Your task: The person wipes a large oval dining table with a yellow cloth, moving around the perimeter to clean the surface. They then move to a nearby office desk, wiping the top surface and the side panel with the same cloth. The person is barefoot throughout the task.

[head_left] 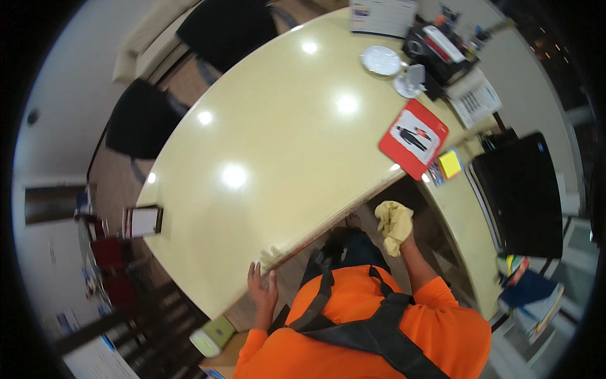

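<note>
My right hand (407,244) grips a crumpled pale yellow cloth (394,222), which covers most of its fingers. It hangs in the gap between the curved cream tabletop (284,145) and the side desk (464,215), apart from both. By the table's near edge is my left hand (262,289), fingers raised and spread, with nothing in it. Whether it touches the edge I cannot tell. A red mouse pad (391,143) with a printed picture lies on the tabletop's right corner, beyond the cloth.
A white plate (381,60), a desk organizer (435,54) and a telephone (473,101) stand at the back right. A black laptop (521,196) and yellow sticky notes (450,163) are on the side desk. A small stand (144,221) is at the left edge. Black chairs (142,120) line the far side.
</note>
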{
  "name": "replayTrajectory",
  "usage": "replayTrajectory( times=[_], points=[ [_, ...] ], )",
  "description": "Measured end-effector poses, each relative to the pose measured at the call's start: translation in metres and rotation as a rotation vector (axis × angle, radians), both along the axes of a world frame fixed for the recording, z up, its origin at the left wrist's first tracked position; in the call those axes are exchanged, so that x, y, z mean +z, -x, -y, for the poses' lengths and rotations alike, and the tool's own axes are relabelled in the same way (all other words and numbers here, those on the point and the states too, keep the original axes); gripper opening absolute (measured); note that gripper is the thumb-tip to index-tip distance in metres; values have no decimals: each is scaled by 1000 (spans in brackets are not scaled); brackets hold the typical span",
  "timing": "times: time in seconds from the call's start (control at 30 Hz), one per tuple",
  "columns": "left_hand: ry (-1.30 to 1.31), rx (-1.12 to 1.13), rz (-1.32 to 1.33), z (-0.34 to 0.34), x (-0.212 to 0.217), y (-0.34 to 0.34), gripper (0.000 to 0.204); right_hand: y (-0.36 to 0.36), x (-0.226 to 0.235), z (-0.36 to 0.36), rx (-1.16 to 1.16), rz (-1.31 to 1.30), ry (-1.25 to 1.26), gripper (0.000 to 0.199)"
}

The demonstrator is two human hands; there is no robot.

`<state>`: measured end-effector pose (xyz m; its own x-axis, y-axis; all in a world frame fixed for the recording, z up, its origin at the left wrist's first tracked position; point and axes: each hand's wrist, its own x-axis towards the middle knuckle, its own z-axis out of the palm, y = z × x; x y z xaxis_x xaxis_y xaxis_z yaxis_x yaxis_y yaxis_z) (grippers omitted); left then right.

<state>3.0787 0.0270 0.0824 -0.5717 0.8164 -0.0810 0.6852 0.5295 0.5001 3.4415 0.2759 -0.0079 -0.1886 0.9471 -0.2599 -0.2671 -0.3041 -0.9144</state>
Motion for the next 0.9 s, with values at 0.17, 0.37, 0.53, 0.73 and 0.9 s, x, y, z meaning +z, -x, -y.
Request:
replayTrajectory(
  times=[0.17, 0.37, 0.53, 0.73, 0.9],
  points=[
    [61, 24, 2, -3, 17, -35, 50, 9, -43, -93, 183, -398, -81, 28],
    [-42, 256, -64, 47, 7, -34, 52, 72, -21, -155, 85, 140, -392, 36],
    [-5, 456, -86, 106, 8, -38, 53, 111, -7, -135, 146, 116, -175, 58],
    [72, 590, 59, 185, -20, -28, 55, 170, -8, -102, 265, 1165, -747, 52],
    [-14, 675, 117, 227, -35, 22, 55, 268, -22, -80, 295, 1172, -655, 52]
  ],
)
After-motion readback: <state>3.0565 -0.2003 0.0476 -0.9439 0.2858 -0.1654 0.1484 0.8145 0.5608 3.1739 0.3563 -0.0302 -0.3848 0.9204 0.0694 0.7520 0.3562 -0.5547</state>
